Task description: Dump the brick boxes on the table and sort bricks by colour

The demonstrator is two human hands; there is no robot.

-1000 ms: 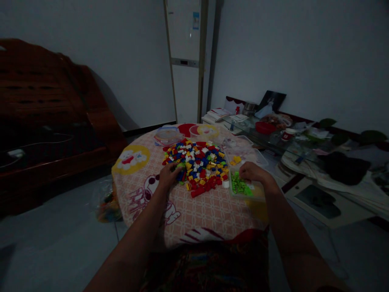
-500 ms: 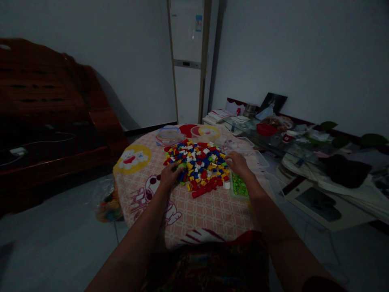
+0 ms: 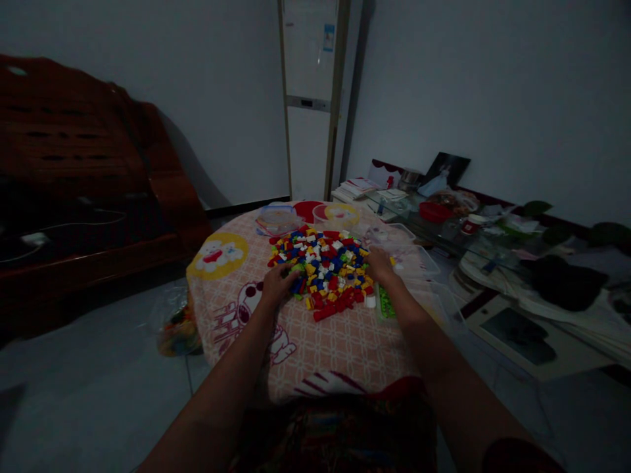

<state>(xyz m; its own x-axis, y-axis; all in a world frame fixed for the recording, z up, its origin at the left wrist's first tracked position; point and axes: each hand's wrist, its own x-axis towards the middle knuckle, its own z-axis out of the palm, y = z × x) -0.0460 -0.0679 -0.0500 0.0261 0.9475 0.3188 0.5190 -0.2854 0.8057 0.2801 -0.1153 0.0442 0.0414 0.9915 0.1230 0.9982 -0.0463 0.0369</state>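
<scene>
I saw the heap of small red, blue, yellow and white plastic bricks (image 3: pixel 323 266) lying between the hands: left hand (image 3: pixel 277 284) touching its near-left edge, right hand (image 3: pixel 380 264) at its right edge, beside the clear plastic tray of green bricks (image 3: pixel 386 307). I could not tell whether either hand gripped a brick.

I get a single view, from the wearer's head: it looks forward and down over the round table (image 3: pixel 340 348) close below, taking in the brick pile (image 3: pixel 323 263) mid-frame and the white cabinet (image 3: pixel 310 131) far behind
</scene>
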